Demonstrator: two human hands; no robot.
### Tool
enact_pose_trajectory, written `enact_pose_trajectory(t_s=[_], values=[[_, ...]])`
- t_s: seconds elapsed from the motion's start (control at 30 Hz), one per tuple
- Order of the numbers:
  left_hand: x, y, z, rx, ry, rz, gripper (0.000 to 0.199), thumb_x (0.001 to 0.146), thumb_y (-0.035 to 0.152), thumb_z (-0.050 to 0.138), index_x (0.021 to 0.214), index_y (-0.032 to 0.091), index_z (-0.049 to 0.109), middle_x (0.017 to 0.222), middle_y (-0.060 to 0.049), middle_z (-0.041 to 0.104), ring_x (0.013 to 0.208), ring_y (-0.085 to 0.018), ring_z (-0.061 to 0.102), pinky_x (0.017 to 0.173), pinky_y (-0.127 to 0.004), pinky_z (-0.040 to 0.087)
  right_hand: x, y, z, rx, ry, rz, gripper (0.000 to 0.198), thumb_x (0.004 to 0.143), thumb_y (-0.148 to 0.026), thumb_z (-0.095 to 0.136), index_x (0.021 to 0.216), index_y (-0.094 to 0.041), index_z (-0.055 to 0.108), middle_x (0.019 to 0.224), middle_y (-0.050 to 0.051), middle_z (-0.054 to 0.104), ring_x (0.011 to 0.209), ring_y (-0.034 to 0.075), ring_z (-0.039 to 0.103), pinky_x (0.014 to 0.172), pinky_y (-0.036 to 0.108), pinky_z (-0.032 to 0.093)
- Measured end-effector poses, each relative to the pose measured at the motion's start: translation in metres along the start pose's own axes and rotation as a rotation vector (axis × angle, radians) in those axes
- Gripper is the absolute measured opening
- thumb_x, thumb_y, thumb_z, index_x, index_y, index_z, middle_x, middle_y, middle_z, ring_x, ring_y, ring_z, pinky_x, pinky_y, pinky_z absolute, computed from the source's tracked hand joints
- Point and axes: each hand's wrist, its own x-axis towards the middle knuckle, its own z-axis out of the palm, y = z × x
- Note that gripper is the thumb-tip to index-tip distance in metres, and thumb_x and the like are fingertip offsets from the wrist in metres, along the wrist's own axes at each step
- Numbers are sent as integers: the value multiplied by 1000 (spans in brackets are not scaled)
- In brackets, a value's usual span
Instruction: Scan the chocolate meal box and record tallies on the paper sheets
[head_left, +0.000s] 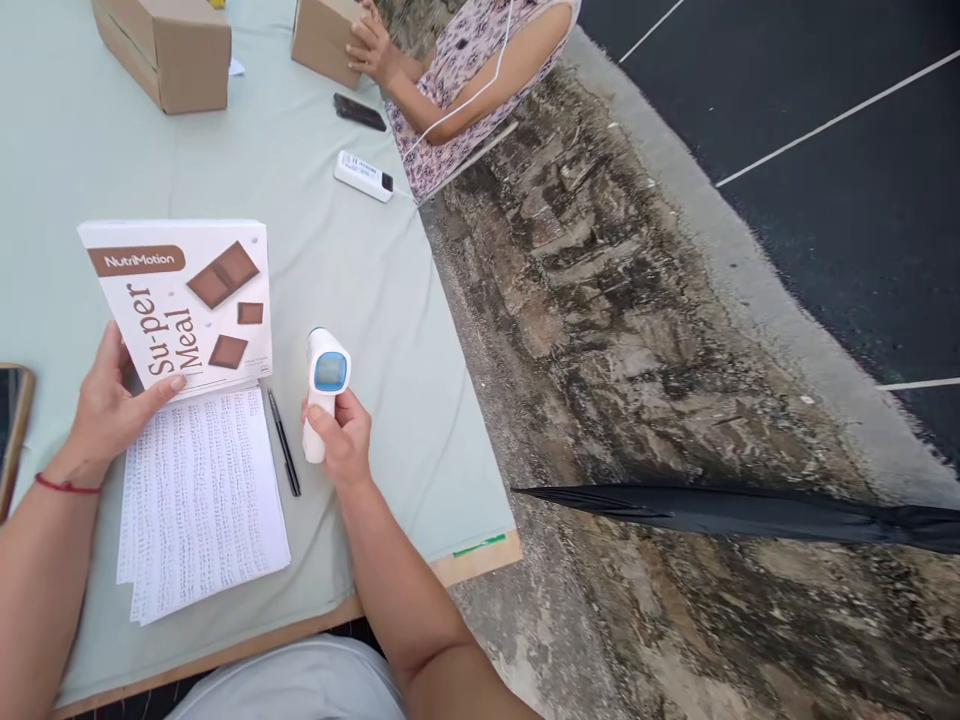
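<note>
My left hand grips the lower left corner of a white box printed "NutriMotion Su-per Meal" with brown chocolate pieces, its thumb across the front. The box is tilted up over the top end of a stack of handwritten sheets. In my right hand is a white infrared thermometer, fingers wrapped round its handle and its blue-framed screen facing me. Between the sheets and the thermometer lies a black pen.
Across the table, another person's hand touches a cardboard box. A second cardboard box, a black phone and a white device with a cable are nearby. Another phone lies at the left edge.
</note>
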Motion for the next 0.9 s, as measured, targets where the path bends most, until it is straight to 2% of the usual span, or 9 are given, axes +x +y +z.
enact_pose_trajectory(t_s=[0.1, 0.2, 0.37, 0.47, 0.53, 0.63, 0.73, 0.83, 0.9], values=[[-1, -14, 1, 50, 133, 139, 113, 74, 71, 79, 159, 15, 28, 126, -20, 65, 113, -33, 66, 100, -56, 55, 4, 3, -9, -324, 84, -64, 55, 77, -56, 77, 115, -18, 69, 101, 7, 65, 86, 21, 61, 78, 34, 54], [0, -29, -2, 142, 245, 289, 119, 76, 69, 80, 159, 10, 17, 130, -23, 59, 118, -30, 61, 107, -54, 49, 9, 11, -22, -722, 165, -133, 58, 78, -48, 73, 128, -20, 67, 116, 10, 63, 101, 24, 63, 84, 35, 54], [6, -45, -11, 156, 289, 299, 124, 80, 68, 76, 158, 5, 3, 138, -25, 50, 123, -29, 56, 108, -51, 47, 15, 23, -40, -1088, 161, -151, 55, 81, -40, 71, 131, -18, 65, 115, 12, 63, 101, 27, 63, 83, 39, 54], [9, -44, -11, 148, 322, 264, 118, 79, 54, 77, 158, 5, 5, 145, -24, 46, 131, -29, 51, 117, -50, 41, 12, 19, -39, -1101, 219, -353, 44, 87, -41, 67, 124, -17, 67, 116, 15, 63, 107, 29, 61, 90, 44, 53], [9, -40, -9, 120, 343, 239, 109, 77, 37, 75, 158, 4, 9, 151, -23, 43, 137, -27, 48, 120, -47, 38, 7, 14, -33, -1002, 188, -462, 31, 94, -41, 61, 113, -18, 69, 107, 13, 64, 99, 26, 61, 86, 41, 53], [7, -32, -5, 90, 401, 201, 99, 73, 22, 67, 157, 3, 17, 156, -23, 40, 141, -26, 45, 118, -45, 40, -4, 11, -20, -879, -39, -390, 23, 98, -39, 58, 102, -19, 68, 85, 5, 63, 72, 17, 58, 69, 30, 50], [4, -23, -3, 157, 604, 172, 80, 71, 20, 65, 144, 5, 35, 139, -22, 48, 121, -26, 55, 99, -45, 48, -10, 14, -12, -900, -187, -298, 25, 93, -35, 62, 111, -19, 70, 82, 3, 63, 66, 15, 55, 63, 28, 45], [1, -9, -1, 301, 788, 368, 54, 68, 22, 66, 119, 11, 49, 116, -14, 47, 97, -21, 52, 79, -38, 46, -9, 17, -12, -844, -193, -293, 35, 91, -28, 55, 121, -20, 71, 81, 2, 62, 66, 16, 54, 65, 29, 46], [-3, 2, 4, 400, 762, 540, 43, 72, 24, 66, 111, 15, 51, 106, -10, 47, 93, -21, 50, 75, -36, 45, -6, 18, -14, -704, -206, -293, 35, 92, -26, 49, 118, -21, 72, 81, 2, 61, 69, 16, 55, 68, 30, 49]])
